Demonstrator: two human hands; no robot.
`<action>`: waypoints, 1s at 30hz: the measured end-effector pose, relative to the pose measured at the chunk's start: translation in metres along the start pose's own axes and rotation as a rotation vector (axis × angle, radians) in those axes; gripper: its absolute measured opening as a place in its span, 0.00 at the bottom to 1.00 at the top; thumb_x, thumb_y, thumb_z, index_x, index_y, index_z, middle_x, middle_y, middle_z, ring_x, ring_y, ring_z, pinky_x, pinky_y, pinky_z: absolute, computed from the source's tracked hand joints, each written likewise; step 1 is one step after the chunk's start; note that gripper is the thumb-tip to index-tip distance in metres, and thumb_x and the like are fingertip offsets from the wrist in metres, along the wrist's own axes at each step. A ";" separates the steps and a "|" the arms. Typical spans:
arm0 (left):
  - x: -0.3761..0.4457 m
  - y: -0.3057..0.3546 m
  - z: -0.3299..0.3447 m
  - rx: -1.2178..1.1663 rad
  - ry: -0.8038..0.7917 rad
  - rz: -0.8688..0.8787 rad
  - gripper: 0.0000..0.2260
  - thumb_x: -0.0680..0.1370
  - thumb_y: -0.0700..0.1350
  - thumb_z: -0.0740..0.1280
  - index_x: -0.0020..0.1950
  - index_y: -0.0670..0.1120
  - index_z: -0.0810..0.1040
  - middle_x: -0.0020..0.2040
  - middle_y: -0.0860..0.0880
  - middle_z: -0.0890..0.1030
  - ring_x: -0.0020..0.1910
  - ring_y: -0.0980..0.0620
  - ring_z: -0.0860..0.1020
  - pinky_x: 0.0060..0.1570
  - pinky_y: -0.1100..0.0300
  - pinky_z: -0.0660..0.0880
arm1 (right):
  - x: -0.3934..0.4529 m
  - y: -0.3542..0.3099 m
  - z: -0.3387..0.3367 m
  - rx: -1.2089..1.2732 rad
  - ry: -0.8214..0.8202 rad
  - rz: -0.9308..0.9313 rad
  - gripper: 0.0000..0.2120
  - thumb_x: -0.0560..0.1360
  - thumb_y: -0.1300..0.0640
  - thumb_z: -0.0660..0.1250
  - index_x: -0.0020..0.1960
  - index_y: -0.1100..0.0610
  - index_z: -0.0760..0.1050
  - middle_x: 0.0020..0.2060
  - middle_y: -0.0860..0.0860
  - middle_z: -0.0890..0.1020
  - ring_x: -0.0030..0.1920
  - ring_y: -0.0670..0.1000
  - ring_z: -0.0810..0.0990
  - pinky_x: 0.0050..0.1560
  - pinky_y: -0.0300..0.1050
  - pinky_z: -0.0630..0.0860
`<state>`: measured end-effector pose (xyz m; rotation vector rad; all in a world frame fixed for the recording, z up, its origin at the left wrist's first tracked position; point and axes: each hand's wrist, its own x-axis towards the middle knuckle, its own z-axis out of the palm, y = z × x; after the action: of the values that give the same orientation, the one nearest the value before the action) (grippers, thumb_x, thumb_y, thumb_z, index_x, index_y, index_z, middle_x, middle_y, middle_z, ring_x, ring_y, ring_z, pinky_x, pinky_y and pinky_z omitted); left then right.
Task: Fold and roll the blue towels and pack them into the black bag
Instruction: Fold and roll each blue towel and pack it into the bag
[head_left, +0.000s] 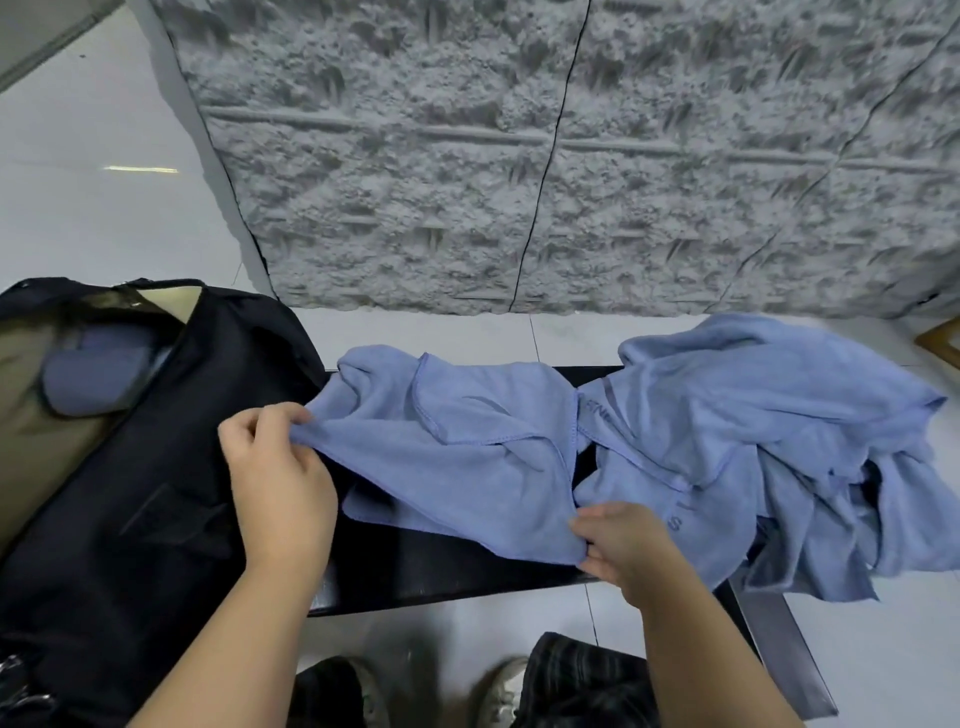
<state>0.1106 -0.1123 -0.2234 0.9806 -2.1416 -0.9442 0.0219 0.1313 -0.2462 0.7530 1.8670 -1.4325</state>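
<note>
A blue towel (457, 457) lies crumpled across the black bench (447, 571). My left hand (275, 467) pinches its left corner, right beside the black bag (156, 467). My right hand (618, 545) pinches the towel's near right corner at the bench's front. A heap of more blue towels (779, 441) is piled on the right end of the bench. The bag stands open at the left, and a rolled blue towel (98, 374) lies inside against its olive lining.
A grey textured wall panel (571, 156) rises behind the bench. White floor tiles (104, 182) spread to the left and below. My shoes (498, 691) show under the bench's front edge. A wooden corner (943, 340) pokes in at the far right.
</note>
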 end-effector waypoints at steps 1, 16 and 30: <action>0.000 -0.001 0.000 0.002 -0.003 -0.002 0.14 0.72 0.25 0.56 0.51 0.38 0.75 0.58 0.39 0.67 0.45 0.52 0.67 0.46 0.71 0.60 | 0.003 0.002 0.002 -0.007 0.007 -0.018 0.05 0.75 0.68 0.66 0.42 0.61 0.73 0.43 0.60 0.78 0.46 0.57 0.78 0.22 0.37 0.76; -0.001 -0.011 0.006 0.041 -0.147 -0.050 0.13 0.77 0.37 0.61 0.61 0.44 0.71 0.53 0.46 0.71 0.42 0.53 0.68 0.42 0.63 0.62 | 0.005 0.011 0.007 -0.480 -0.003 -0.028 0.18 0.72 0.61 0.70 0.32 0.58 0.62 0.29 0.54 0.66 0.28 0.53 0.70 0.34 0.44 0.72; 0.004 -0.018 0.006 -0.080 -0.060 -0.066 0.09 0.77 0.39 0.58 0.53 0.49 0.74 0.47 0.48 0.78 0.46 0.47 0.76 0.45 0.57 0.68 | 0.014 0.013 0.007 -0.299 0.018 -0.068 0.14 0.71 0.65 0.72 0.35 0.60 0.66 0.31 0.55 0.73 0.29 0.51 0.77 0.56 0.56 0.78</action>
<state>0.1108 -0.1221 -0.2404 1.0007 -2.1144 -1.0960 0.0249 0.1286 -0.2660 0.5611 2.0775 -1.1518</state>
